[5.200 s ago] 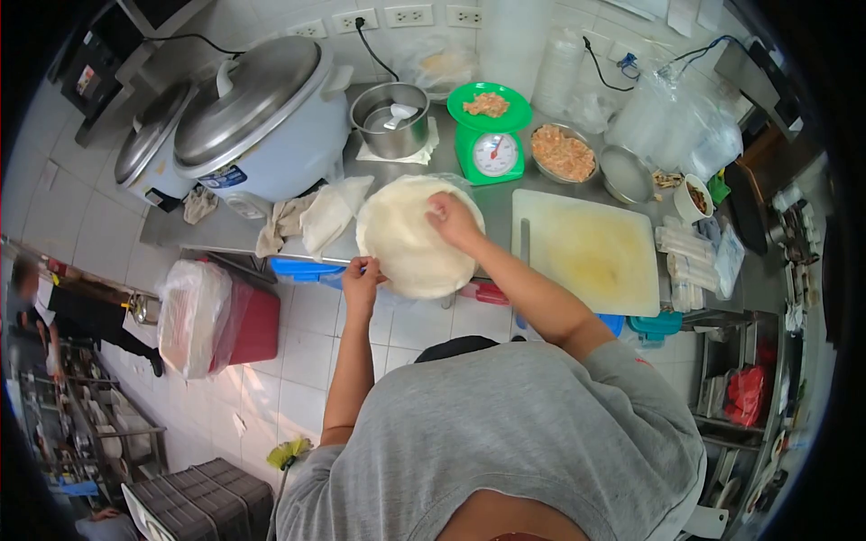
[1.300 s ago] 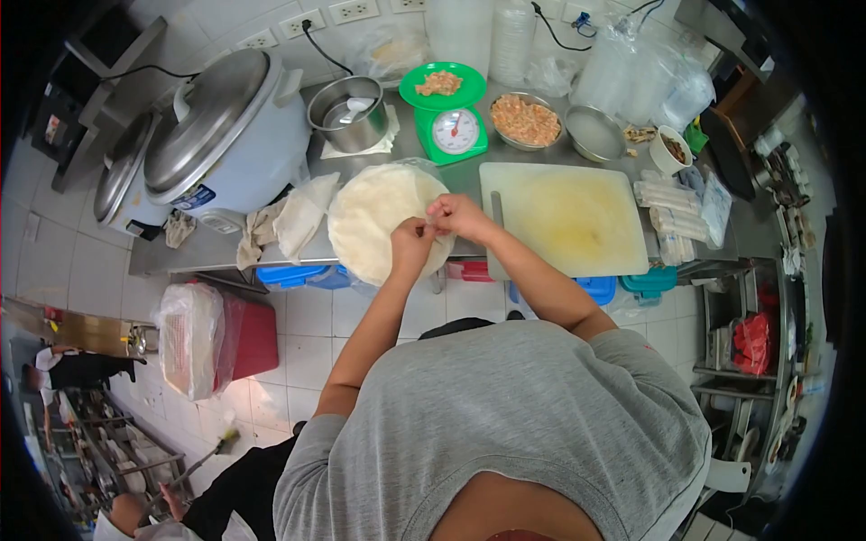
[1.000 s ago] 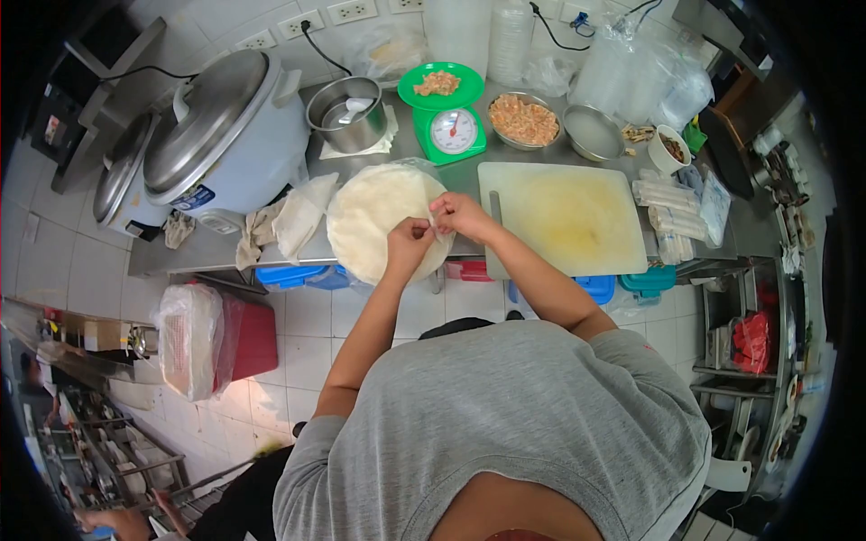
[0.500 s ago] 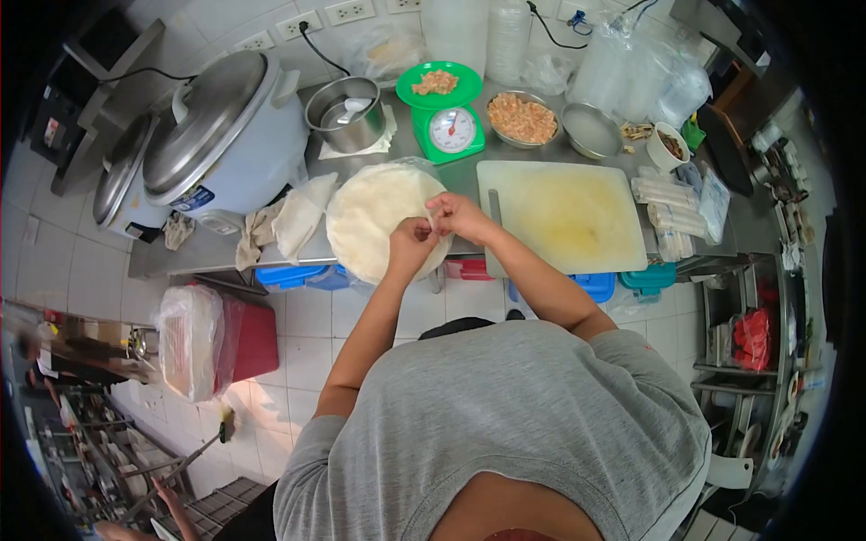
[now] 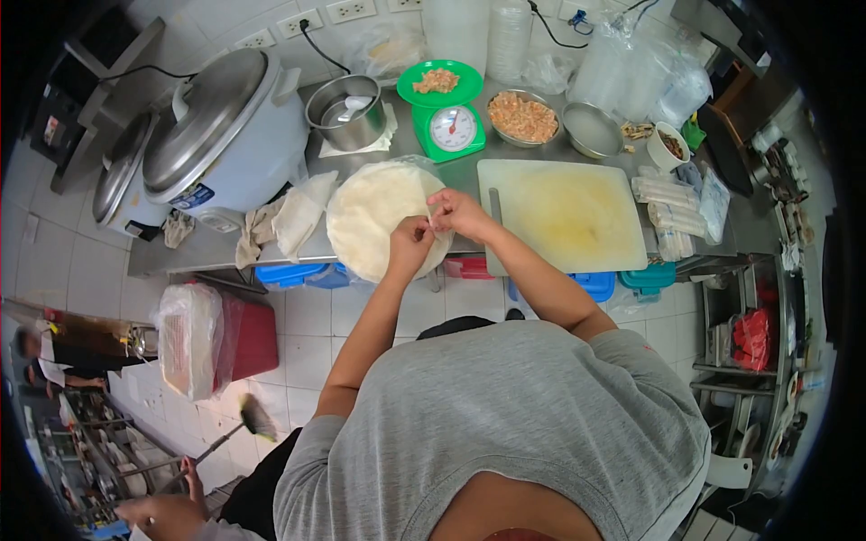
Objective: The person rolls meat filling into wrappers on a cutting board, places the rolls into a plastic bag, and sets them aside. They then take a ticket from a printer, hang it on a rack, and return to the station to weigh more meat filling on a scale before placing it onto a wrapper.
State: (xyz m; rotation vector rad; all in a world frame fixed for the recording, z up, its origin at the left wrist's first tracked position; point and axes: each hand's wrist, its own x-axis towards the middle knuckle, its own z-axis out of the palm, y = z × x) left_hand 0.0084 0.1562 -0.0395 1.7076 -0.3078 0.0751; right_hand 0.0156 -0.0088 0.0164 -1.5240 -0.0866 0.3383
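Note:
A stack of thin, round, whitish wrapper sheets (image 5: pixel 374 221) lies near the front edge of the metal counter. At its right edge my left hand (image 5: pixel 413 236) is closed, thumb and fingertips pinching the rim of a sheet. Right beside it, my right hand (image 5: pixel 456 215) also pinches that edge, its fingertips almost touching the left ones. How many layers are between the fingers cannot be made out. Behind the stack stands a green dial scale (image 5: pixel 448 131) with a lump of pinkish minced filling (image 5: pixel 437 81) on its pan.
Right of the hands is a white cutting board (image 5: pixel 568 216) with a knife handle along its left side. A bowl of minced filling (image 5: pixel 521 117), an empty metal bowl (image 5: pixel 592 130) and a steel pot (image 5: pixel 346 113) stand behind. Large rice cookers (image 5: pixel 212 131) fill the left.
Both hands stay at the wrapper's right edge, with only slight finger movement. At the lower left, another person with a broom has come further into view, and the broom head has moved right.

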